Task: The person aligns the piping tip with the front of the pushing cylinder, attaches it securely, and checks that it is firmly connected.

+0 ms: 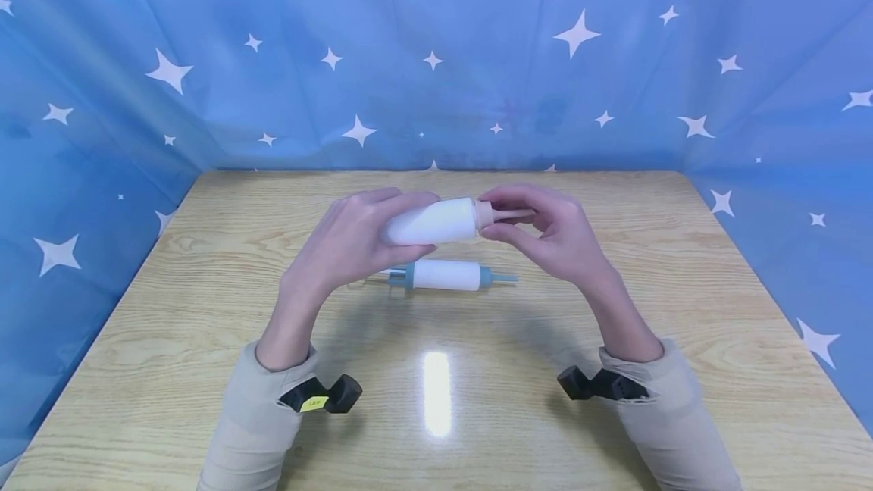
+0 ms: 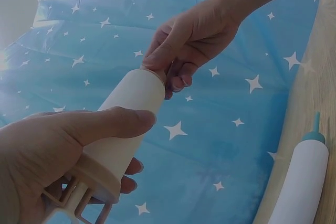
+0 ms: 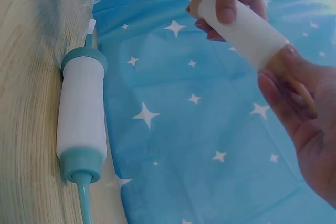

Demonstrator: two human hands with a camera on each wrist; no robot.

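A white syringe-like tube [image 1: 446,221] with beige ends is held above the table, tilted slightly. My left hand [image 1: 351,232] grips its barrel, thumb laid along the side; the beige handle end [image 2: 94,174] with its loops shows in the left wrist view. At the other end, my right hand [image 1: 546,229] pinches the beige nozzle cap [image 1: 484,214] between thumb and fingers. The thin nozzle [image 1: 513,214] runs in under the right palm. In the right wrist view, the right fingers [image 3: 281,85] partly cover the cap.
Below the hands, a second white syringe-like tube [image 1: 446,276] with teal ends lies on the wooden table [image 1: 436,339], its nozzle toward the right. A blue curtain [image 1: 436,36] with white stars hangs behind and at both sides.
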